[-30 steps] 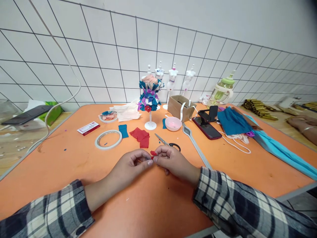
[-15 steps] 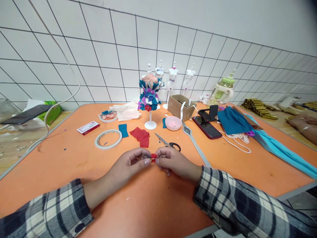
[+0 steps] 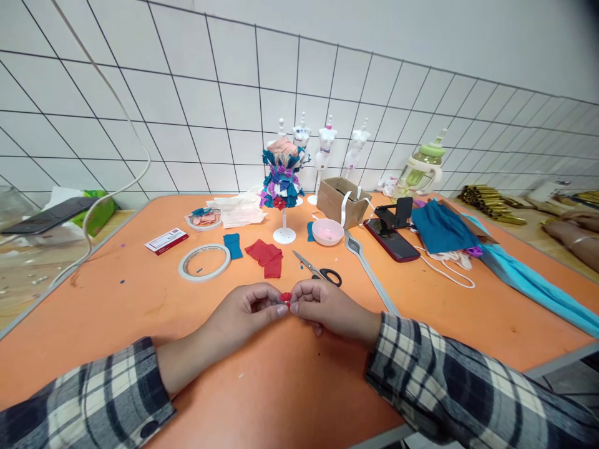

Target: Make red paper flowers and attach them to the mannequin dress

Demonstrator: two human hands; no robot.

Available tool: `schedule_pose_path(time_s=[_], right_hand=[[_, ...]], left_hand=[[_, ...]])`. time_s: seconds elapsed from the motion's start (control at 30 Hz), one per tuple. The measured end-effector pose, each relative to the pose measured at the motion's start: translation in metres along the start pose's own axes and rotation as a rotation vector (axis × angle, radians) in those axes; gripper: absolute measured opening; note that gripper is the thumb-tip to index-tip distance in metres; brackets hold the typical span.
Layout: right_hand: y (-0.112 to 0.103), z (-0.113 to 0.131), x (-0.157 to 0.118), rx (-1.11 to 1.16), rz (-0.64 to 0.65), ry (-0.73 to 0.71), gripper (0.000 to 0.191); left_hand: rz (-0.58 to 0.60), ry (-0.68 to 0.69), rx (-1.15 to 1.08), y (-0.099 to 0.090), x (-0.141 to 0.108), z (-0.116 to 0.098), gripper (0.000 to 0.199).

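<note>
Between the fingertips of my left hand and my right hand is a small gathered piece of red fabric. Both hands pinch it from either side, just above the orange table. Beyond my fingers lie scissors with black handles and a crumpled larger piece of red cloth. Further back, a miniature dress form stands upright, covered in teal, purple and pink fabric ruffles, with a red flower shape at the lower edge.
A roll of tape, a teal scrap and a red-white card box lie left. A pink bowl, cardboard box, phone and bottle stand right. Another person's hand rests at the far right.
The red piece has turned and shifted slightly left, showing a fanned upper edge. My right fingers have moved a little left, closer to my left fingers.
</note>
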State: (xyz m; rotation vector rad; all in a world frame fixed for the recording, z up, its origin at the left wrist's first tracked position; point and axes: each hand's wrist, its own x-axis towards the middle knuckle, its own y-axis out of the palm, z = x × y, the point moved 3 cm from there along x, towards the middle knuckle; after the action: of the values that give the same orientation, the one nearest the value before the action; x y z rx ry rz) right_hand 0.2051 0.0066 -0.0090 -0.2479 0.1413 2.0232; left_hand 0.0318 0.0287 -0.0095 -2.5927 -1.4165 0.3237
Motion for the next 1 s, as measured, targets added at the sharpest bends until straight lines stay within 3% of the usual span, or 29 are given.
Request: schedule_pose_path(time_s=[0.27,0.53,0.57,0.63,0.73,0.83,1.0], right_hand=[[-0.002,0.012,-0.005,-0.145,-0.066,-0.094,0.004],[-0.003,0.011,-0.005,-0.203,-0.08,-0.116,0.004],[-0.005,0.01,-0.006,-0.223,-0.11,-0.152,0.005],[-0.008,0.011,-0.008,-0.304,-0.213,-0.283,0.024],[-0.008,0.017,-0.015,-0.534,-0.314,-0.586,0.046],[-0.002,0.022,-0.019,-0.781,-0.291,-0.805,0.031],[0.0,0.023,-0.018,-0.825,-0.218,-0.823,0.008]], left_hand=[[0.119,-0.017,0.103,-0.002,0.001,-0.007,0.03],[0.005,0.008,0.091,-0.004,0.001,-0.004,0.028],[0.003,0.009,0.083,-0.004,0.001,-0.004,0.028],[0.011,0.005,0.061,-0.005,0.001,-0.005,0.027],[0.026,-0.011,0.022,-0.006,0.0,-0.006,0.025],[0.074,-0.006,-0.01,-0.006,0.0,-0.007,0.026],[0.179,0.011,-0.019,-0.004,-0.001,-0.009,0.033]])
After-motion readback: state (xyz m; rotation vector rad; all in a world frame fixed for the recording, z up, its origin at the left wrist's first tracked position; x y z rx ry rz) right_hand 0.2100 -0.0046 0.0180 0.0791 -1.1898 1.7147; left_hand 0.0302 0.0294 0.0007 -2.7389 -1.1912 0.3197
